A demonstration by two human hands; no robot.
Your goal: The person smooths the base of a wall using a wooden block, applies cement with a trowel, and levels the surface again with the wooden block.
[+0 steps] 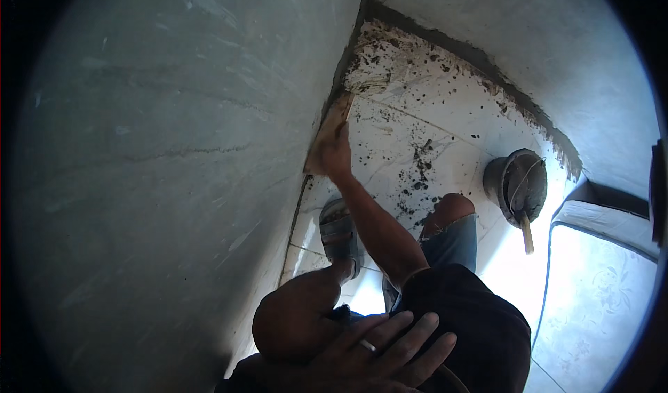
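My right hand (335,153) reaches out to the foot of the left wall. Its fingers are closed on a flat wooden board (341,108), which lies along the joint between wall and floor. The hand covers part of the board. My left hand (390,351) rests across my body near my thigh, back up, with the fingers a little apart and nothing seen in them. A small pale band, like a ring, shows on one finger. Beyond the board a ridged, light-coloured smear (367,83) lies on the white tiles (445,163).
Dark mortar crumbs (421,167) lie scattered over the tiles. A dark bucket (495,181) stands to the right, a wooden handle (527,234) sticking out over its rim. A grey mortar strip (452,39) edges the far wall. A plastic-wrapped, mattress-like slab (598,289) occupies the right. My sandalled foot (335,229) is near the left wall.
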